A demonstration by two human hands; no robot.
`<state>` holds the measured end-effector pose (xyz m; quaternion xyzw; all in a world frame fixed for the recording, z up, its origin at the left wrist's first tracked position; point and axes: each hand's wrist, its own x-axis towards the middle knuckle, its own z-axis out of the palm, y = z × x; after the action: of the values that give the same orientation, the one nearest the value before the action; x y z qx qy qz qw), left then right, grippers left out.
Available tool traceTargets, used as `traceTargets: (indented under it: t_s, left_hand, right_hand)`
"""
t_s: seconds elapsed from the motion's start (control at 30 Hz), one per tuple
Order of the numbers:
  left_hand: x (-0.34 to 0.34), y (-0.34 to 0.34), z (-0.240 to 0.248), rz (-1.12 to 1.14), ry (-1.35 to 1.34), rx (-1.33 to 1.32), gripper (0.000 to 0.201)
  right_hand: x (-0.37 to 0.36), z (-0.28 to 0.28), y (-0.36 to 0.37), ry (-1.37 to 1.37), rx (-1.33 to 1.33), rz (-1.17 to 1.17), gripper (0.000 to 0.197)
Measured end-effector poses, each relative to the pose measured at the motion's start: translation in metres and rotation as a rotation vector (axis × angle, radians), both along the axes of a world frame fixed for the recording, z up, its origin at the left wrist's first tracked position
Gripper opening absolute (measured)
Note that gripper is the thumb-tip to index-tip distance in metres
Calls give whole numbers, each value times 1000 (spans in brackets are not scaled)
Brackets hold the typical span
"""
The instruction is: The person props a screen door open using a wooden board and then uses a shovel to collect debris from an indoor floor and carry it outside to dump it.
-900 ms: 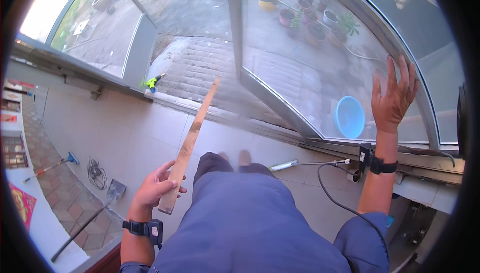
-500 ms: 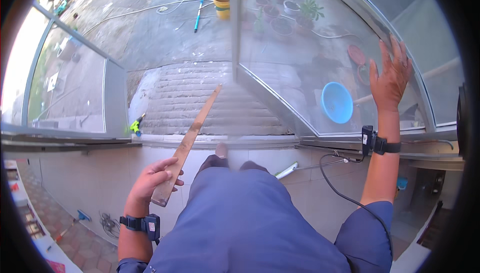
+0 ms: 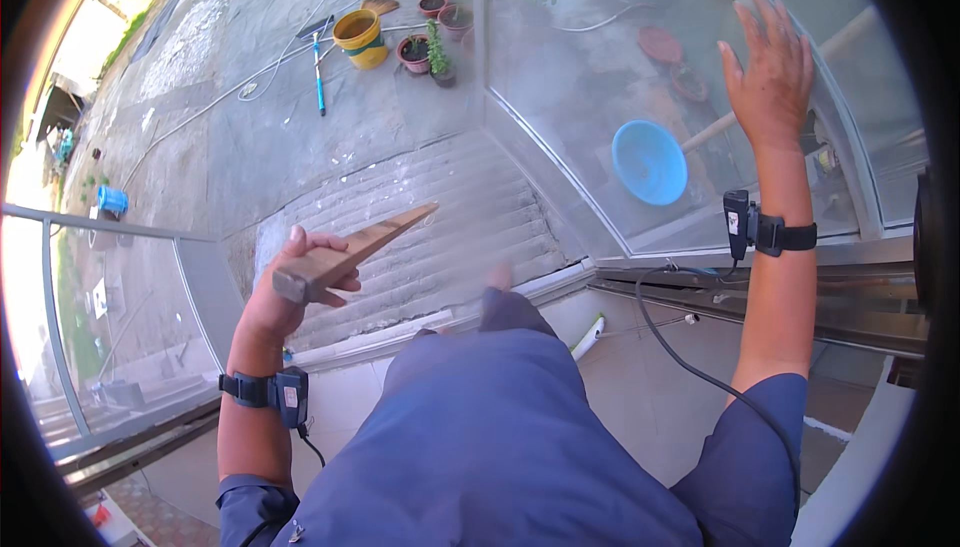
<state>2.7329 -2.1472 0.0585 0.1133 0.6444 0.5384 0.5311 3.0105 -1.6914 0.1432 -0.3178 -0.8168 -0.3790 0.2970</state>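
My left hand [image 3: 270, 307] is wrapped around the thick near end of a long wooden board [image 3: 385, 234], which tapers away from me and points ahead to the right over the ridged concrete ramp [image 3: 440, 272]. On the right, my right hand [image 3: 770, 87] is raised with its fingers spread, over a framed glass door [image 3: 560, 97] close to its upright frame. Whether the palm presses on the door cannot be made out. Behind the glass, a light blue basin [image 3: 650, 162] shows below and left of that hand. Each wrist wears a black strapped device.
A door sill [image 3: 360, 345] crosses in front of me, with one foot over it. Farther out stand a yellow bucket [image 3: 360, 42], a squeegee with a blue handle [image 3: 319, 72], potted plants [image 3: 415, 52] and a hose. Another glass panel [image 3: 130, 297] is at the left. A cable hangs from my right wrist.
My left hand has risen and tilted the board flatter, its near end now toward me. The right hand moved slightly up. My view has shifted forward and turned, and a foot has stepped over the sill.
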Motion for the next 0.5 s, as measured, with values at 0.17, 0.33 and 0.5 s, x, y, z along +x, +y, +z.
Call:
traceTargets:
  t_s: [0.17, 0.33, 0.5]
  left_hand:
    - [-31, 72, -12, -97, 62, 125, 85]
    - [-49, 140, -23, -233, 115, 296, 90]
    - [-70, 221, -24, -278, 339, 96, 56]
  right_hand:
    - [5, -3, 33, 17, -10, -73, 44]
    - [12, -1, 62, -23, 44, -164, 48]
    - [23, -2, 94, -30, 61, -284, 47]
